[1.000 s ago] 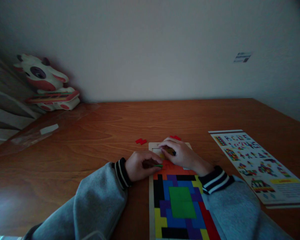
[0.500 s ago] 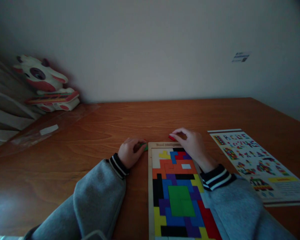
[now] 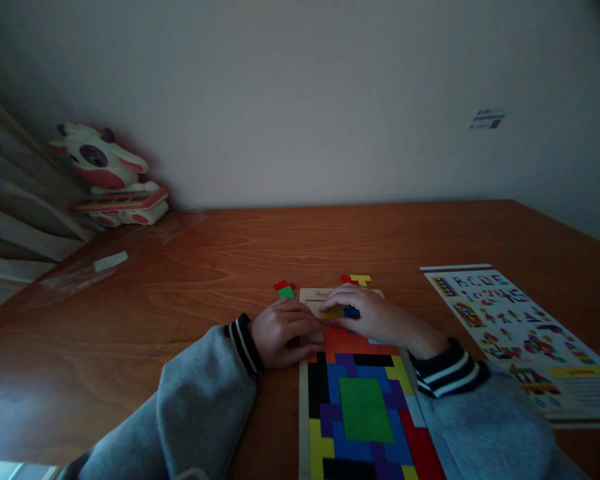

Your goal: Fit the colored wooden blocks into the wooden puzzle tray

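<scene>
The table (image 3: 190,280) is being worked at; the puzzle board (image 3: 360,407) is being filled at its far end. A piece (image 3: 336,312) is being pinched by the right hand (image 3: 375,319), the board being steadied by the curled left hand (image 3: 285,332); careful alignment is being called for next.

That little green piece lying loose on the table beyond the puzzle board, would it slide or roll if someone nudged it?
The green piece looks flat and blocky, so it would likely slide on the smooth wooden table, not roll. It seems thin and small, so probably light and stiff. Lying flat, it cannot really tip.
</scene>
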Demonstrator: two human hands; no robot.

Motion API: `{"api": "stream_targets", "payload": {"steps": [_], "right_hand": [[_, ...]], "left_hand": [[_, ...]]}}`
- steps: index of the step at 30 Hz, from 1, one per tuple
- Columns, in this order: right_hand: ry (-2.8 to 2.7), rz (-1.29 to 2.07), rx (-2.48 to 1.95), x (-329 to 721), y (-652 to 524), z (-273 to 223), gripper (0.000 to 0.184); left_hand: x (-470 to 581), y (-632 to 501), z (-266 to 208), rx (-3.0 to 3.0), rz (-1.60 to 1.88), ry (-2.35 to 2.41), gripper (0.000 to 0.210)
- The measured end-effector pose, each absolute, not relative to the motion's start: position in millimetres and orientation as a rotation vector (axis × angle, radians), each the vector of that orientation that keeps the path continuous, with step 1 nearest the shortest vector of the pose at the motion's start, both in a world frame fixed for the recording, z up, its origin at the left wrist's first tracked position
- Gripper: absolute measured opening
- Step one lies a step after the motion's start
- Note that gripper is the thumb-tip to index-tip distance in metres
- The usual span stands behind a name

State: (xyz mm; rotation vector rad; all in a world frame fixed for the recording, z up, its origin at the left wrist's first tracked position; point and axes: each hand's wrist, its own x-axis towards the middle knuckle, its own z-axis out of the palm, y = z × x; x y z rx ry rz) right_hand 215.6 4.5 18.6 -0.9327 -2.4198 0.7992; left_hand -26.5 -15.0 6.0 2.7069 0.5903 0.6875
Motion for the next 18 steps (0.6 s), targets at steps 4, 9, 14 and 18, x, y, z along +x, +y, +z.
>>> {"api": "stream_targets", "payload": {"steps": [4,9,14,18], "right_hand": [[-2.396,0.870,-0.955,218,6,16,0.024],[-2.318,0.965,-0.963,216,6,13,0.030],[-2.169,1.065,-1.035,209,5,13,0.031],[-2.066,1.229,-1.034,212,7,15,0.028]], "left_hand": [[-27,-14,4,2.677,0.677,0.588,0.030],[-22,-17,7,2.550,0.718,0.571,0.024],[-14,-21,7,2.514,0.845,0.738,0.017],[-15,-21,5,2.503,0.838,0.858,0.021]]}}
